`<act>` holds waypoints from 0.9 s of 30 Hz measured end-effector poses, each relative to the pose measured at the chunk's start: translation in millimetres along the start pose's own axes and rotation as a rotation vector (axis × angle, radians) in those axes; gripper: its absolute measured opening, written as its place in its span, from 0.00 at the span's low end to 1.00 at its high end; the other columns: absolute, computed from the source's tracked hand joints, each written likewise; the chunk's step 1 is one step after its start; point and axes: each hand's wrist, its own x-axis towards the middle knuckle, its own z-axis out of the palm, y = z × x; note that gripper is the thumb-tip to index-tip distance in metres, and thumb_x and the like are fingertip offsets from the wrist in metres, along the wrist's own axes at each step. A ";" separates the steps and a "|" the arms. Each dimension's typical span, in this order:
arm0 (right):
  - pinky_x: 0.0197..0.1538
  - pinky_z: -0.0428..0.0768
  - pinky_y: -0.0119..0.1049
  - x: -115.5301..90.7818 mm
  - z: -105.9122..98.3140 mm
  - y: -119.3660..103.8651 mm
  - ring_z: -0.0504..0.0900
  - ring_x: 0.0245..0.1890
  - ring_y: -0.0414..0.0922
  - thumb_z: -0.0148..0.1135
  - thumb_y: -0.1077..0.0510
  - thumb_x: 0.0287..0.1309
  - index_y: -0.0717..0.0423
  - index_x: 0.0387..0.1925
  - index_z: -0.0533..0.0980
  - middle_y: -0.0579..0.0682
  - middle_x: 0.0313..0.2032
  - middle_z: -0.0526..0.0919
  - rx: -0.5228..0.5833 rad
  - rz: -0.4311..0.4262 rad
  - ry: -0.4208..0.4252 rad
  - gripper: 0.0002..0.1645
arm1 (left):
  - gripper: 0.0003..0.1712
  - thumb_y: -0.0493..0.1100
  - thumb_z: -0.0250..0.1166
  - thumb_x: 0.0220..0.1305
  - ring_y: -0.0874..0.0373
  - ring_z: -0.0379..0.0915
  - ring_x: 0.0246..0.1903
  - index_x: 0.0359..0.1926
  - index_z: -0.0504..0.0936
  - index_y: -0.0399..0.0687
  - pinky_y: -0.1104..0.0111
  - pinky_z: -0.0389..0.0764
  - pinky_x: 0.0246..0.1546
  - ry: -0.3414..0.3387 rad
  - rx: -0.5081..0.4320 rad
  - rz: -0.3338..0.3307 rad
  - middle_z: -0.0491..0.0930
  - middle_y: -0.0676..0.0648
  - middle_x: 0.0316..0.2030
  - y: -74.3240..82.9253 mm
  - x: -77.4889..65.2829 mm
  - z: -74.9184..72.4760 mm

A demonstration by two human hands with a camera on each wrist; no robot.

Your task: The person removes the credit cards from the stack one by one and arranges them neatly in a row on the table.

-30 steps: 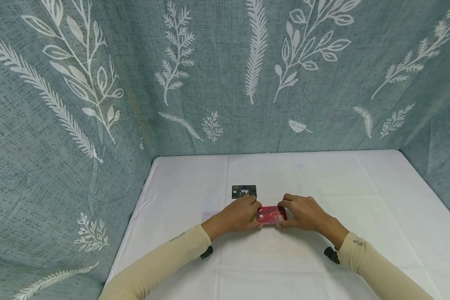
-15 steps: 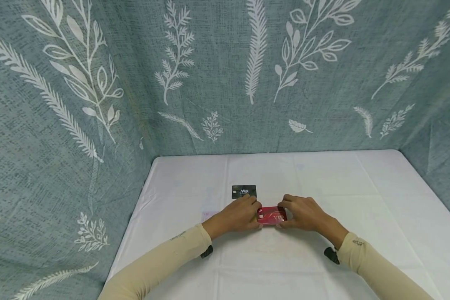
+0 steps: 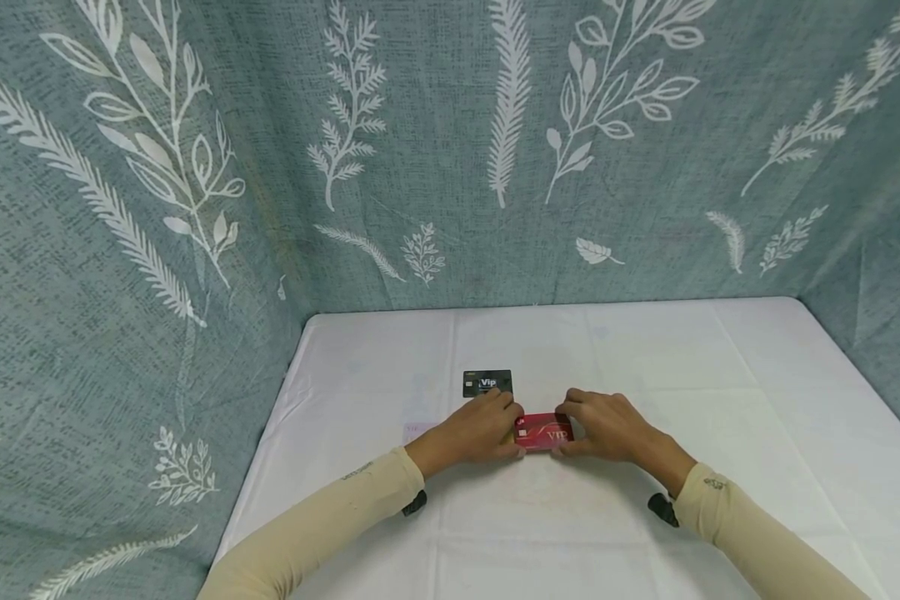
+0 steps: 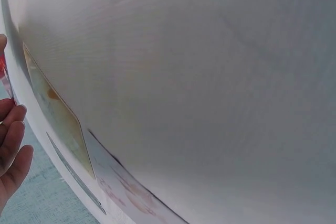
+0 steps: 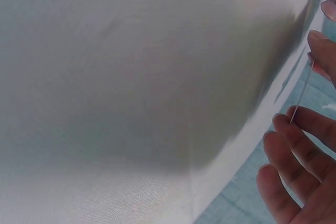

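Note:
A red card (image 3: 543,432) marked VIP is held up between both hands over the white-covered table. My left hand (image 3: 478,429) pinches its left end and my right hand (image 3: 607,427) pinches the right end, fingers at the upper edge and thumbs at the lower. Edge-on, the red card (image 5: 302,94) is a thin line in the right wrist view. Just beyond my left hand lies a black card (image 3: 487,382) marked Vip. A lilac card (image 3: 417,430) is partly hidden by my left wrist. The left wrist view also shows a yellowish-green card (image 4: 58,111) on the cloth.
The white cloth (image 3: 720,417) covers the table and has faint fold lines. A blue-green curtain (image 3: 450,150) with white leaf patterns hangs behind the table and along its sides. Dark wrist-worn devices show beneath both sleeves (image 3: 345,500).

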 end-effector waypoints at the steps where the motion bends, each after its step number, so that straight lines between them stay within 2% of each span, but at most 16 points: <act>1: 0.26 0.69 0.27 0.0 0.1 0.2 0.70 0.26 0.33 0.76 0.34 0.45 0.53 0.47 0.84 0.43 0.37 0.81 0.002 0.001 -0.002 0.35 | 0.31 0.63 0.67 0.63 0.59 0.68 0.39 0.53 0.80 0.43 0.70 0.74 0.43 -0.003 0.003 -0.001 0.79 0.49 0.43 0.2 0.1 -0.1; 8: 0.27 0.71 0.27 0.2 0.6 0.9 0.72 0.27 0.33 0.76 0.34 0.45 0.53 0.47 0.85 0.44 0.37 0.82 0.006 0.003 -0.004 0.34 | 0.31 0.64 0.66 0.64 0.58 0.69 0.41 0.54 0.81 0.43 0.69 0.75 0.46 -0.015 0.020 -0.003 0.80 0.49 0.44 1.3 0.4 -0.3; 19: 0.26 0.71 0.28 1.2 1.0 1.5 0.73 0.28 0.33 0.75 0.32 0.45 0.53 0.47 0.85 0.44 0.38 0.82 -0.006 0.006 -0.019 0.35 | 0.31 0.64 0.67 0.63 0.59 0.70 0.41 0.53 0.81 0.45 0.71 0.75 0.44 -0.010 0.022 0.000 0.80 0.49 0.44 -0.1 1.8 3.4; 27: 0.28 0.74 0.29 1.3 2.3 1.8 0.76 0.29 0.34 0.76 0.31 0.44 0.53 0.47 0.85 0.44 0.39 0.83 -0.003 0.005 -0.013 0.37 | 0.31 0.65 0.66 0.63 0.59 0.69 0.41 0.53 0.81 0.45 0.71 0.75 0.46 -0.034 0.015 -0.009 0.80 0.49 0.44 -0.1 3.0 3.5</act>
